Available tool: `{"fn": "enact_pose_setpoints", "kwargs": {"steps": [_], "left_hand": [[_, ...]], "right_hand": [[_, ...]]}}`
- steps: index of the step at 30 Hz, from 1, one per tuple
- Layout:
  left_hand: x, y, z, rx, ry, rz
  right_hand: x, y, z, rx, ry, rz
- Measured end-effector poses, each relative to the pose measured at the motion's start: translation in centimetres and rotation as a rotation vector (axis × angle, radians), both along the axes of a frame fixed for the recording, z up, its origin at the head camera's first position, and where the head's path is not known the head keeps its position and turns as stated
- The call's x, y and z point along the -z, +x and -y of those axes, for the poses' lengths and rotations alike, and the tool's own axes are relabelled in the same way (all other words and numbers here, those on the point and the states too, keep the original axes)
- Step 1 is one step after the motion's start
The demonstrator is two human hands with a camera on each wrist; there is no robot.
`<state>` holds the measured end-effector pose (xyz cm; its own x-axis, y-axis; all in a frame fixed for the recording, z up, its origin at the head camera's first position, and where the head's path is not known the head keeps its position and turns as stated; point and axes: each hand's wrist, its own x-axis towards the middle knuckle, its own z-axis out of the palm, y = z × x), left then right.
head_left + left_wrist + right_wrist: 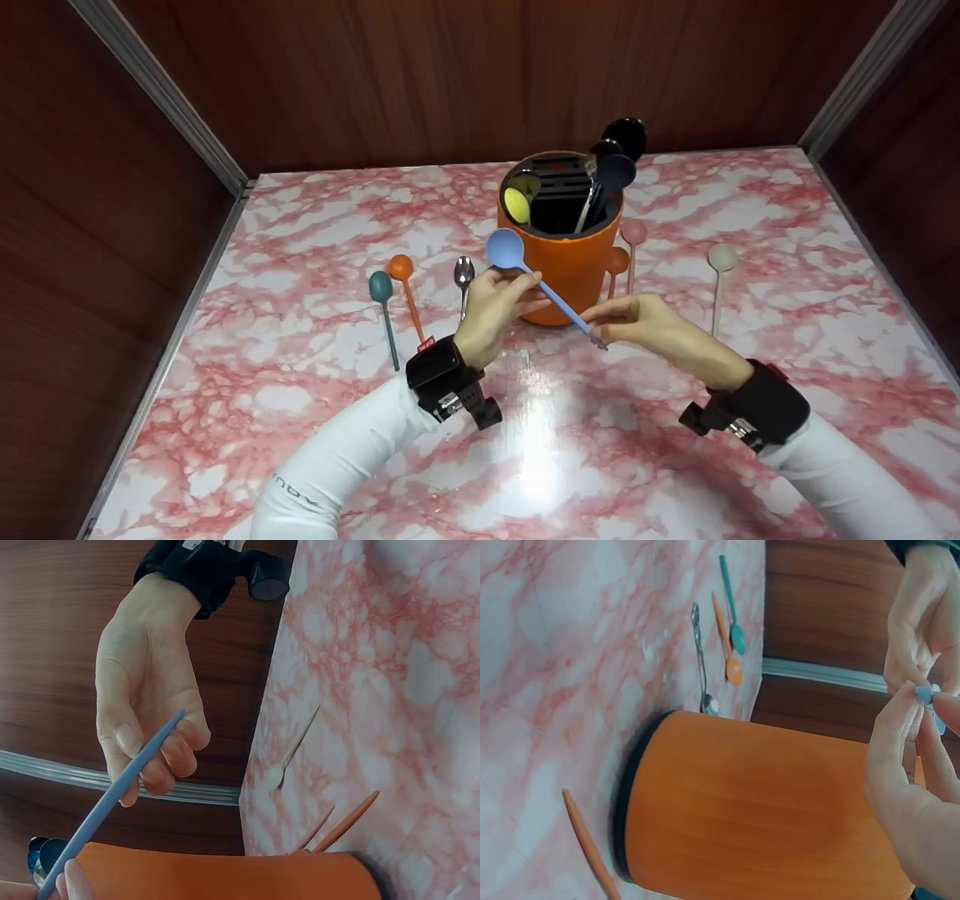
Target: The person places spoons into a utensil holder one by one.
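A light blue spoon (505, 248) is held in front of the orange utensil holder (562, 281), slanting with its bowl up and to the left. My left hand (491, 307) pinches it just below the bowl. The fingers of my right hand (637, 326) pinch the lower end of the handle. From the left wrist, the blue handle (105, 806) runs from the left fingertips to the right hand (150, 682). In the right wrist view, only the blue handle tip (923, 695) shows between thumb and fingers, with part of the bowl behind.
Left of the holder lie a teal spoon (381, 286), an orange spoon (401, 268) and a metal spoon (464, 271). On its right are a pink spoon (634, 232), a darker orange spoon (617, 260) and a cream spoon (722, 258). A yellow spoon (517, 205) and several dark utensils stand inside it.
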<state>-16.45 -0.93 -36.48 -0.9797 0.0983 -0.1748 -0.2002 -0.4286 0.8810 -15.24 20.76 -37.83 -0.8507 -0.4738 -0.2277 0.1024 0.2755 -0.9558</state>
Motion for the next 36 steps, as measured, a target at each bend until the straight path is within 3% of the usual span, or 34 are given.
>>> {"fn": "enact_pose_setpoints", "kwargs": {"steps": [11,21,29,36], "left_hand": [[-1.6,-0.7,0.0,-0.003,-0.007,-0.037],[-2.9,-1.3,0.4,-0.026,-0.015,-0.036],[-4.6,-1.9,1.0,-0.06,-0.011,-0.09],[-5.9,-2.8,1.5,-0.106,-0.036,-0.161]], "right_hand": [[-1.8,-0.4,0.1,0.018,0.034,-0.059],[-2.5,-0.8,0.4,0.069,0.041,-0.086],[-1.9,-0.7,-0.1,0.068,-0.079,-0.068],[-1.2,-0.4,-0.8,0.06,-0.061,-0.088]]}}
